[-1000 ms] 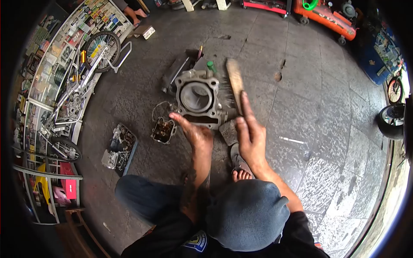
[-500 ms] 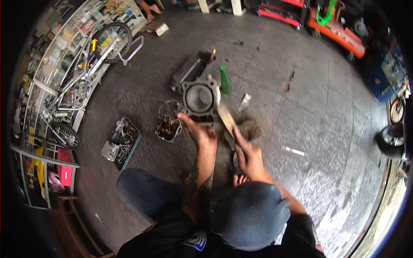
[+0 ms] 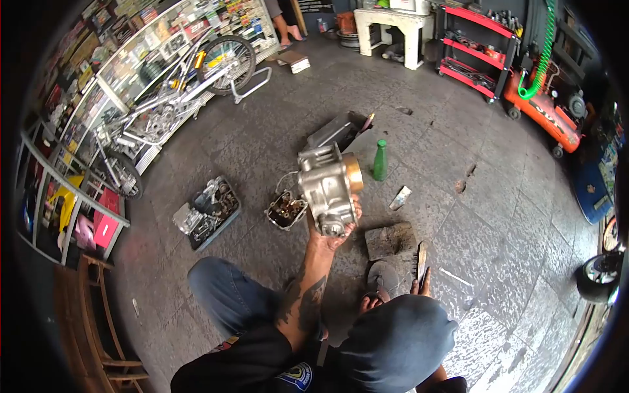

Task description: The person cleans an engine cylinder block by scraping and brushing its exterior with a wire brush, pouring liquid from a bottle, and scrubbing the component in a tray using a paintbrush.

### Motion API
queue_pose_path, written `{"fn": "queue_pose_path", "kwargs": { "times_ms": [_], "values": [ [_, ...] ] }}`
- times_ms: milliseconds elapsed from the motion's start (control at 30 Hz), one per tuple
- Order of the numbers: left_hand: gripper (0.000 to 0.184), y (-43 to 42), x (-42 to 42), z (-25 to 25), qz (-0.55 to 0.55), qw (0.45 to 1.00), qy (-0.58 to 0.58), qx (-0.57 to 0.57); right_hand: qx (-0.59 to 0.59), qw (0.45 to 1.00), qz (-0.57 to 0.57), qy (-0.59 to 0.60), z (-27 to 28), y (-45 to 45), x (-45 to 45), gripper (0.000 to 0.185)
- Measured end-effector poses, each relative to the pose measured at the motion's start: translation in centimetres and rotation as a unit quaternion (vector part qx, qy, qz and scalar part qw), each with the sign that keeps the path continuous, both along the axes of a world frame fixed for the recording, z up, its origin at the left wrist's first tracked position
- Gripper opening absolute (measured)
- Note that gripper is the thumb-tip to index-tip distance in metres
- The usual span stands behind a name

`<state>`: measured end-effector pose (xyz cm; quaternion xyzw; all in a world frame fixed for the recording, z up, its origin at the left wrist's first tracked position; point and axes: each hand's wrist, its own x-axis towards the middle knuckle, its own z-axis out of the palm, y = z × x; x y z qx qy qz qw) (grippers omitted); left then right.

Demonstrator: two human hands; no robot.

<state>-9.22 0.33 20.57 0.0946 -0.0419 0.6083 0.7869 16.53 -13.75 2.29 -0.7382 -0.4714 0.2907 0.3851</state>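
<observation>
My left hand (image 3: 331, 237) grips a silver engine cylinder block (image 3: 322, 187) from below and holds it up above the floor. It is turned on its side, with its brass-coloured sleeve (image 3: 354, 171) facing right. Low on the right, partly hidden by the capped head, my right hand (image 3: 422, 284) is closed on a flat wooden tool (image 3: 421, 257) pointing away from me; I cannot make out its exact kind. Left of the block lies an open engine part (image 3: 286, 211) with a dark, oily inside. A wooden block (image 3: 389, 240) rests near the right hand.
A tray of metal parts (image 3: 223, 213) lies to the left. Beyond the cylinder are a dark bin (image 3: 331, 133) and a green bottle (image 3: 381, 160). A motorcycle frame (image 3: 157, 124) stands at left, a red tool cart (image 3: 475, 56) and an orange compressor (image 3: 547, 121) at far right.
The cylinder block has turned from its bore facing up onto its side, and my left hand now grips it from below. My right hand has drawn the wooden tool back and right. The view has tilted up.
</observation>
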Motion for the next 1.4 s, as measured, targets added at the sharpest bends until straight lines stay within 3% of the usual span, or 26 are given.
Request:
{"fn": "queue_pose_path", "kwargs": {
  "times_ms": [100, 133, 233, 333, 500, 667, 833, 867, 967, 1067, 1133, 1333, 1400],
  "values": [
    [0.06, -0.3, 0.5, 1.5, -0.091, 0.989, -0.092, 0.075, -0.018, 1.0, -0.002, 0.024, -0.6, -0.6, -0.2, 0.067],
    [0.074, 0.1, 0.3, 1.1, -0.126, 0.976, -0.158, 0.087, -0.021, 0.999, 0.002, 0.025, -0.3, -0.9, -0.2, 0.067],
    [0.061, -0.9, 0.1, 3.8, -0.142, 0.961, -0.188, 0.147, -0.022, 0.999, 0.017, 0.028, 0.2, -1.2, 0.0, 0.067],
    [0.063, -0.6, -1.1, 6.1, -0.117, 0.96, -0.153, 0.202, -0.024, 0.999, 0.026, 0.03, 0.5, -1.5, 0.3, 0.067],
    [0.069, 1.7, -5.3, 10.9, -0.105, 0.93, 0.023, 0.35, -0.03, 0.999, 0.034, 0.027, 0.1, -1.2, 0.5, 0.067],
    [0.077, 1.7, -11.1, 18.2, 0.059, 0.873, 0.347, 0.339, -0.052, 0.998, 0.033, 0.001, 0.1, -0.3, 0.2, 0.067],
    [0.086, 0.0, -10.4, 24.3, 0.104, 0.756, 0.525, 0.377, -0.057, 0.997, 0.038, -0.03, 0.7, -0.1, 1.3, 0.067],
    [0.091, 0.1, -10.4, 24.3, 0.155, 0.733, 0.56, 0.355, -0.057, 0.997, 0.039, -0.035, 0.8, -0.1, 1.6, 0.066],
    [0.104, -1.5, -10.3, 26.9, 0.268, 0.514, 0.693, 0.428, -0.061, 0.996, 0.044, -0.053, 1.4, -0.4, 2.2, 0.066],
    [0.101, -1.4, -11.8, 26.4, 0.423, 0.191, 0.709, 0.53, -0.065, 0.994, 0.052, -0.071, 2.0, -0.4, 2.7, 0.066],
    [0.099, -2.0, -12.5, 25.7, 0.459, 0.098, 0.688, 0.553, -0.069, 0.992, 0.057, -0.083, 2.4, -0.3, 3.2, 0.066],
    [0.095, -2.6, -16.3, 21.4, 0.492, 0.116, 0.699, 0.506, -0.089, 0.981, 0.082, -0.153, 3.6, 2.3, 4.2, 0.066],
    [0.093, -2.8, -16.8, 20.0, 0.461, 0.162, 0.731, 0.477, -0.098, 0.973, 0.093, -0.185, 3.7, 4.5, 4.3, 0.066]
  ]
}}
